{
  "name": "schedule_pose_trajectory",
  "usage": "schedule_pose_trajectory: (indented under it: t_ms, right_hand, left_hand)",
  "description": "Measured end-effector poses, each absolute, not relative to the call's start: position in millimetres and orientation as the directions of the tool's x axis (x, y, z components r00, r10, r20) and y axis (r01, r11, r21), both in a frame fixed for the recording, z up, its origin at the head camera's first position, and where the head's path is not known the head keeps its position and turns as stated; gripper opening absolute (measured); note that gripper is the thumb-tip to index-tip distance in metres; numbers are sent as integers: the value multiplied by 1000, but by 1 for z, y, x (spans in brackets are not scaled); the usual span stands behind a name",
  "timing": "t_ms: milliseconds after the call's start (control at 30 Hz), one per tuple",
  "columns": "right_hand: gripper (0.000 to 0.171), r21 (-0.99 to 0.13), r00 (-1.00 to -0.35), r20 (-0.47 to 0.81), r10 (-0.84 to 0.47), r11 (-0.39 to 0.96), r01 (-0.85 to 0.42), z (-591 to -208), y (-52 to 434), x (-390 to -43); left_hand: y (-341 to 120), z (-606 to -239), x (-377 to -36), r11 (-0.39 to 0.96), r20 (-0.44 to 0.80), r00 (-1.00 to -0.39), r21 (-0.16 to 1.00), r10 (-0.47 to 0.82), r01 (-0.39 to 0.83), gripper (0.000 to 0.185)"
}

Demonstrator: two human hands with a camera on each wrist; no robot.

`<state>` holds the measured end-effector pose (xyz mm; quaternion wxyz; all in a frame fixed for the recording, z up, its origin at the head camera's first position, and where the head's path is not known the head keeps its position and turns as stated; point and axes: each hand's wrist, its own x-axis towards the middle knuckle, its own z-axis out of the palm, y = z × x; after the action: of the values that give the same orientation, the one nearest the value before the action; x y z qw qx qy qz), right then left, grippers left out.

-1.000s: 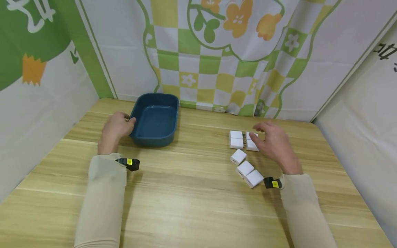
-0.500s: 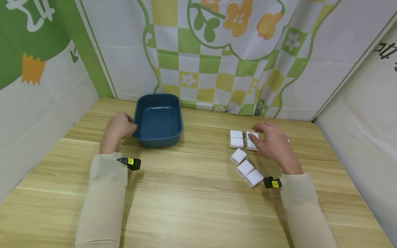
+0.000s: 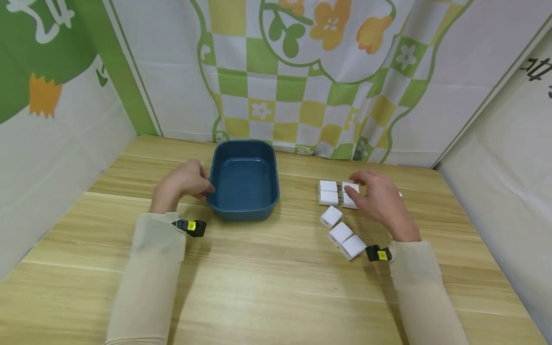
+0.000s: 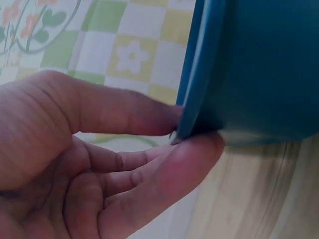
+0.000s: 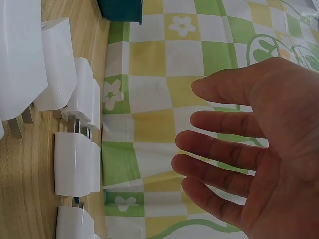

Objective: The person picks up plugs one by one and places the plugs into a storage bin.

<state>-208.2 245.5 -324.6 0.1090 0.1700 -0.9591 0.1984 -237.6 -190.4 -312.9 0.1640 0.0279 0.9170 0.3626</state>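
A dark blue rectangular basin (image 3: 246,184) stands on the wooden table, left of centre in the head view. My left hand (image 3: 184,184) pinches its left rim. In the left wrist view, the thumb and a finger meet on either side of the basin's lip (image 4: 199,64). Over on the right, my right hand (image 3: 377,201) hovers above white plug chargers (image 3: 350,200), holding nothing. Its fingers (image 5: 214,149) are spread and relaxed in the right wrist view. Several chargers (image 5: 72,164) there show metal prongs. The right hand partly covers those at its far side.
Left of the hand lie paired chargers (image 3: 328,193), with looser ones (image 3: 340,234) nearer the front on the wooden table (image 3: 267,287). A green and yellow checked curtain (image 3: 297,96) hangs along the back edge. White cloth walls (image 3: 509,158) border the sides.
The basin has slid right and slightly toward the front, with my left hand moving along at its rim. My right hand and the chargers have barely moved.
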Motion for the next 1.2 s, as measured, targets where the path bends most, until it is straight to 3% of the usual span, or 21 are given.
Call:
schedule_pose_trajectory:
  t_ms: [333, 733, 1067, 1200]
  right_hand:
    - [34, -342, -921, 259, -292, 864, -370, -324, 246, -209]
    - [36, -337, -935, 195, -296, 875, -347, -325, 245, -210]
    - [34, -339, -928, 165, -333, 865, -371, -327, 245, -211]
    - [32, -340, -917, 156, -367, 852, -399, -330, 243, -213]
  left_hand:
    - [-163, -312, -235, 734, -348, -902, 677, 255, -54, 18]
    - [-135, -311, -229, 738, -393, -863, 674, 318, -36, 41]
    - [-119, -310, -224, 754, -419, -840, 657, 345, -18, 20]
    - [-120, -311, -225, 779, -421, -842, 627, 337, -1, 22]
